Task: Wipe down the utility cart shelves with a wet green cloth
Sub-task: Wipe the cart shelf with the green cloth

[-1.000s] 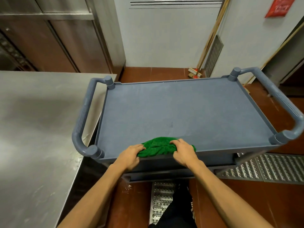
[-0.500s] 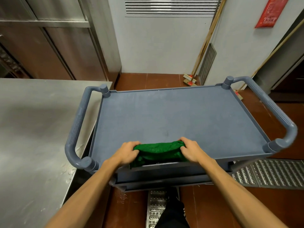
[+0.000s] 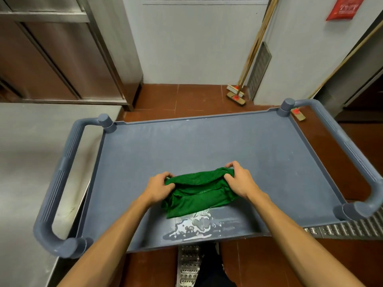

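Both hands [image 3: 159,188] [image 3: 240,183] grip cloth [image 3: 199,193] (wet shelf [image 3: 207,146]).

A crumpled green cloth [image 3: 199,193] on the top shelf of the grey-blue plastic cart [image 3: 207,146], held at both ends.
The cloth lies at the near middle of the shelf, with the left hand [image 3: 158,188] gripping its left end and the right hand [image 3: 240,183] its right end. A puddle of water [image 3: 190,226] sits just in front of the cloth, by the near rim. A brushed steel tabletop [image 3: 27,162] stands left of the cart, and wooden-handled brooms [image 3: 236,97] lean on the wall behind it.
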